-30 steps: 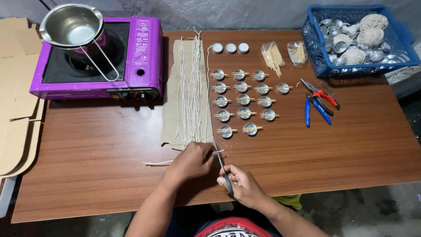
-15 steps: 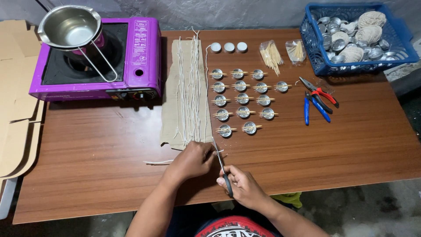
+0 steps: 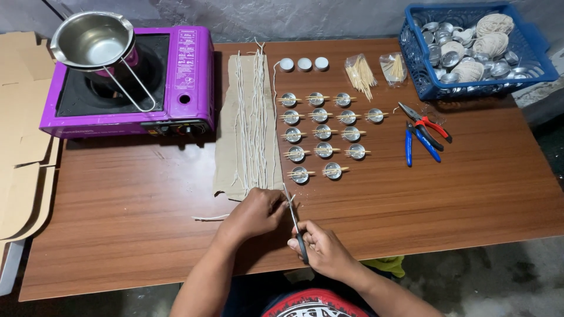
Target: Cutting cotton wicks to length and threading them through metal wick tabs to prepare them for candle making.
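Gripping black-handled scissors [image 3: 296, 226] near the table's [image 3: 117, 235] front edge, the right hand [image 3: 323, 249] has its fingers closed around the handles, blades pointing away. The left hand [image 3: 252, 212], curled palm down just beside them, pinches the near ends of pale waxed strings [image 3: 252, 123] lying lengthwise on a strip of brown cardboard [image 3: 226, 158]. Beyond stand rows of small round metal cups [image 3: 320, 132], then 2 clear packets of wooden sticks [image 3: 359, 71] and a blue plastic basket [image 3: 529, 50]. Against 1 second earlier, both hands sit unchanged.
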